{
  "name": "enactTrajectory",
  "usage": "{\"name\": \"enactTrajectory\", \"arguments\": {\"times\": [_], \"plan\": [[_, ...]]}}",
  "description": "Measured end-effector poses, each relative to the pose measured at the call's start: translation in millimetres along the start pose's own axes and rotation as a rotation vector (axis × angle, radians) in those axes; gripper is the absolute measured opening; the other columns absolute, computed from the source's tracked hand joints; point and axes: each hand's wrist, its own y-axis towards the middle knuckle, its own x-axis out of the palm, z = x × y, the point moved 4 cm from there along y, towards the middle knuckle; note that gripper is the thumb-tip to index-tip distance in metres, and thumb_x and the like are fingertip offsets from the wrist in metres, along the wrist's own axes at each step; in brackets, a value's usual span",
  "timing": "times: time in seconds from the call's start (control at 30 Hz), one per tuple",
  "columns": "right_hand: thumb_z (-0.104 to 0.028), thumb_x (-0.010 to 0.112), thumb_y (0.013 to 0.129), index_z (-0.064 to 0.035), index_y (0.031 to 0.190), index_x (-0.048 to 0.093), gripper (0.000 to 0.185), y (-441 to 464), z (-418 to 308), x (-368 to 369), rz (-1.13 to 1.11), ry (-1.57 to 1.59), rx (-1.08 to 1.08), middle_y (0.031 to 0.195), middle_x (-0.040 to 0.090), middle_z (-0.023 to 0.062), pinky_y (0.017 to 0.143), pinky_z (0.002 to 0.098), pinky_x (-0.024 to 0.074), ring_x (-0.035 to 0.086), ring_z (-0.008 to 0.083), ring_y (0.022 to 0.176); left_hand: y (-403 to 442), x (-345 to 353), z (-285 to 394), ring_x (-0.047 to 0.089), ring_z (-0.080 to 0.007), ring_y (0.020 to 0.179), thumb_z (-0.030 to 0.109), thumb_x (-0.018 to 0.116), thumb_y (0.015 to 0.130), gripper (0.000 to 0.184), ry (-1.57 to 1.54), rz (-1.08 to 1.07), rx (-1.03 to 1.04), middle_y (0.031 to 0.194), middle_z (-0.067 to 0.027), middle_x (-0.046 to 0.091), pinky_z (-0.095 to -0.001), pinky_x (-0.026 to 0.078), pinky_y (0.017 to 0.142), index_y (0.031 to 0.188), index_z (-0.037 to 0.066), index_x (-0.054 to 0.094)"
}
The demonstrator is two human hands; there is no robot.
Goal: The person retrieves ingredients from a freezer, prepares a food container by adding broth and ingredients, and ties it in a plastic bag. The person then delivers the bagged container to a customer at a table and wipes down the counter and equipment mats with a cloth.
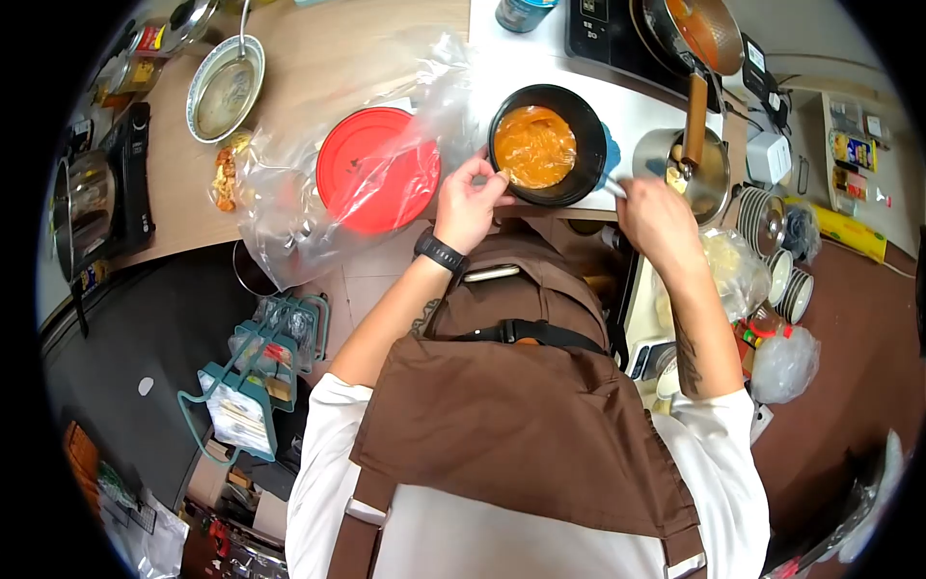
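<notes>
A round black bowl [589,179] stands at the counter's front edge with a glossy orange-brown sauce [535,147] inside. My left hand [468,201] pinches the bowl's near-left rim between thumb and fingers. To the right of the bowl, my right hand [658,220] is closed around a thin, light grey handle [614,186]. A blue piece [611,151] shows beside the bowl's right wall; whether it belongs to that handle I cannot tell. Left of my left hand, a red round lid [371,169] lies partly under a clear plastic bag [289,207].
A steel pot [709,183] stands right of the bowl, under the wooden handle [695,116] of a saucepan [709,39] on a black cooktop [608,34]. A patterned bowl with a ladle [224,92] sits at left. Stacked dishes [762,217] are at far right.
</notes>
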Motion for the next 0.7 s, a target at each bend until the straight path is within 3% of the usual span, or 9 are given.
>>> {"name": "enactTrajectory", "arguments": {"times": [0.03, 0.17, 0.27, 0.3, 0.37, 0.5, 0.57, 0.67, 0.7], "plan": [[-0.015, 0.054, 0.088, -0.0005, 0.087, 0.066, 0.018, -9.0, 0.2, 4.5, -0.065, -0.027, 0.045, 0.08, 0.065, 0.0193, 0.073, 0.0476, 0.0533, 0.066, 0.0376, 0.075, -1.8, 1.6, -4.1, 0.063, -0.0125, 0.088, 0.005, 0.06, 0.094, 0.016, -0.008, -0.004, -0.004, 0.117, -0.0067, 0.056, -0.028, 0.061, 0.071, 0.081, 0.004, 0.051], [-0.015, 0.052, 0.089, -0.0001, 0.086, 0.066, 0.02, 11.9, -7.8, 5.6, 0.136, 0.05, -0.073, 0.082, 0.066, 0.0208, 0.074, 0.0468, 0.0531, 0.066, 0.0389, 0.076, -2.3, -0.8, -12.7, 0.063, -0.0118, 0.088, 0.004, 0.06, 0.094, 0.015, -0.001, -0.018, -0.025, 0.109, -0.0051, 0.058, -0.0279, 0.061, 0.071, 0.081, 0.003, 0.051], [-0.013, 0.051, 0.089, -0.0014, 0.088, 0.066, 0.019, -9.9, 0.8, 11.2, -0.087, -0.039, 0.02, 0.085, 0.067, 0.0206, 0.075, 0.047, 0.053, 0.066, 0.0389, 0.076, -8.2, -0.8, -17.8, 0.063, -0.0113, 0.087, 0.004, 0.06, 0.094, 0.015, 0.006, -0.009, -0.024, 0.105, -0.0055, 0.059, -0.028, 0.061, 0.071, 0.081, 0.003, 0.052], [-0.012, 0.05, 0.089, -0.0014, 0.087, 0.065, 0.019, -12.2, -9.6, 9.7, -0.045, 0.009, -0.029, 0.084, 0.067, 0.0207, 0.074, 0.0471, 0.0532, 0.066, 0.0389, 0.077, -10.9, -0.1, -17.7, 0.062, -0.0111, 0.087, 0.004, 0.06, 0.094, 0.015, 0.008, -0.007, -0.024, 0.104, -0.0057, 0.06, -0.028, 0.061, 0.071, 0.081, 0.003, 0.052], [-0.01, 0.048, 0.089, -0.0017, 0.087, 0.065, 0.019, 1.2, -26.2, 2.1, 0.129, 0.069, -0.139, 0.084, 0.067, 0.0209, 0.074, 0.047, 0.0539, 0.066, 0.0393, 0.078, -9.1, -1.6, -13.6, 0.063, -0.0112, 0.086, 0.004, 0.06, 0.094, 0.016, -0.001, -0.012, -0.007, 0.109, -0.0075, 0.059, -0.0279, 0.061, 0.071, 0.08, 0.003, 0.051], [-0.009, 0.047, 0.088, -0.0013, 0.076, 0.066, 0.024, -5.1, -7.8, -0.2, -0.032, 0.002, 0.042, 0.08, 0.067, 0.0211, 0.072, 0.0484, 0.0539, 0.066, 0.0398, 0.075, -8.4, -0.3, -12.6, 0.064, -0.0127, 0.086, 0.005, 0.059, 0.094, 0.017, 0.026, -0.007, -0.024, 0.129, -0.0133, 0.052, -0.0284, 0.061, 0.071, 0.079, 0.002, 0.051], [-0.008, 0.049, 0.087, -0.0009, 0.079, 0.066, 0.02, -7.0, -23.0, -1.4, 0.016, 0.056, -0.043, 0.079, 0.067, 0.0204, 0.073, 0.0476, 0.054, 0.066, 0.0387, 0.077, -9.7, -0.3, -13.9, 0.064, -0.0138, 0.086, 0.005, 0.059, 0.094, 0.017, 0.05, -0.026, -0.013, 0.143, -0.0192, 0.044, -0.0289, 0.061, 0.071, 0.079, 0.002, 0.051], [-0.008, 0.051, 0.086, -0.0008, 0.083, 0.066, 0.017, 22.1, -9.3, -4.5, 0.107, 0.039, -0.029, 0.082, 0.067, 0.0204, 0.075, 0.0462, 0.0535, 0.066, 0.0374, 0.082, 0.0, 1.6, -5.6, 0.065, -0.0145, 0.088, 0.005, 0.06, 0.093, 0.017, 0.023, -0.054, -0.003, 0.149, -0.0216, 0.036, -0.0287, 0.061, 0.071, 0.079, 0.002, 0.051], [-0.01, 0.052, 0.086, -0.0011, 0.084, 0.066, 0.016, 17.4, 1.5, -4.1, -0.024, -0.014, 0.012, 0.086, 0.067, 0.0209, 0.077, 0.0457, 0.0531, 0.066, 0.037, 0.083, -0.1, 4.6, -1.1, 0.065, -0.0149, 0.088, 0.005, 0.06, 0.093, 0.017, 0.049, -0.032, 0.0, 0.145, -0.0197, 0.041, -0.0282, 0.061, 0.071, 0.079, 0.001, 0.051]]}}
